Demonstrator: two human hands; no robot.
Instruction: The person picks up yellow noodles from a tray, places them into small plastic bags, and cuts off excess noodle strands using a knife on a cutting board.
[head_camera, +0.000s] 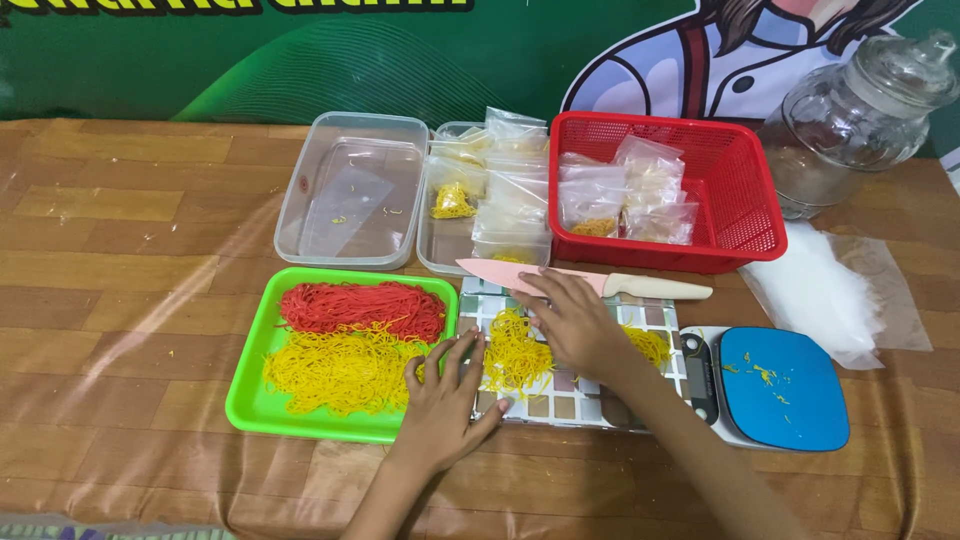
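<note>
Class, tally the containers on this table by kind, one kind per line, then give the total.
Clear rectangular plastic tubs: 2
Red plastic mesh basket: 1
Green plastic tray: 1
Clear glass jar with lid: 1
Total: 5

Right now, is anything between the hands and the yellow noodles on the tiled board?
Nothing visible. The left hand and right hand already rest against the yellow noodles on the tiled board; the knife lies behind them.
</note>
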